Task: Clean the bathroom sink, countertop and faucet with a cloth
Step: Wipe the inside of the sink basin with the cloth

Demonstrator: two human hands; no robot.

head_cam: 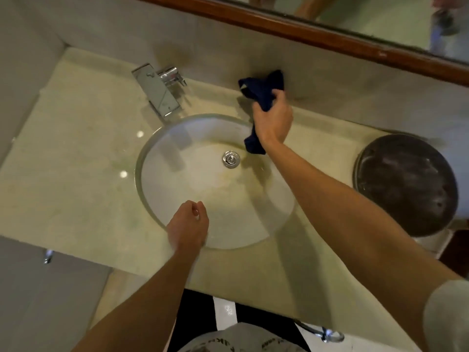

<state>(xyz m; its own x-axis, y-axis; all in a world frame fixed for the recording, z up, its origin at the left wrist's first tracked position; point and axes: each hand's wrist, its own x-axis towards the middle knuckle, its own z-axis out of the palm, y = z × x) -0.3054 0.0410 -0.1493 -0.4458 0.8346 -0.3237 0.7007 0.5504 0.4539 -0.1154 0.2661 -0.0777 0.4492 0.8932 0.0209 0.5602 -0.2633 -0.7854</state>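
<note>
A: Right hand (272,120) gripping dark blue cloth (264,90), bunched, at sink's (152,148) one o'clock, over countertop (76,138).
B: Left hand (187,224) hovering, loosely curled, empty. Cloth likely handling soft, light, limp; regripping mid-bundle.

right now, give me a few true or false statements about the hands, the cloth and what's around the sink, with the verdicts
1. The right hand grips a dark blue cloth near the back wall, behind the round white sink basin. True.
2. The left hand holds a second cloth. False: it holds nothing and hovers over the near rim of the basin, fingers loosely curled.
3. The chrome square faucet stands at the back left of the basin. True.
4. A round dark metal bin lid lies left of the basin. False: it is to the right.
5. The chrome drain plug is covered by the cloth. False: it shows in full, with the cloth's tail hanging beside it.
</note>
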